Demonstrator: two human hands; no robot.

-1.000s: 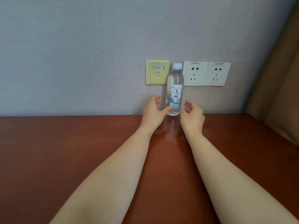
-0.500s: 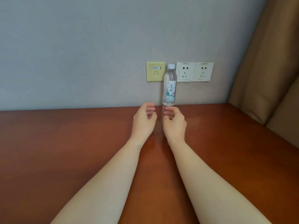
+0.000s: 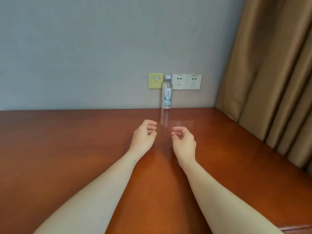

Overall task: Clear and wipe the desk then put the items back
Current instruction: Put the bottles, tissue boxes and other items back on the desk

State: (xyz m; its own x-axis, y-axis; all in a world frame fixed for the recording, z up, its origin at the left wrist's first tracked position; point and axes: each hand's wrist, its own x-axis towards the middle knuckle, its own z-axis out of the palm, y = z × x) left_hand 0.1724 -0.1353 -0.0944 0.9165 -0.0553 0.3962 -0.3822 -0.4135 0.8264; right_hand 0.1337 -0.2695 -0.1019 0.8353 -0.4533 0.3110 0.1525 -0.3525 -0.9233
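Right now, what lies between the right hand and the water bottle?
Nothing: the head view shows only bare desk between the right hand and the water bottle.

Hotel-like room: desk (image 3: 67, 149), curtain (image 3: 270, 73), wall sockets (image 3: 186, 81).

美好 on the water bottle (image 3: 167, 94)

light: soft, even | glare: faint sheen on desk (image 3: 67, 149) | focus: slightly soft | edges: bowed
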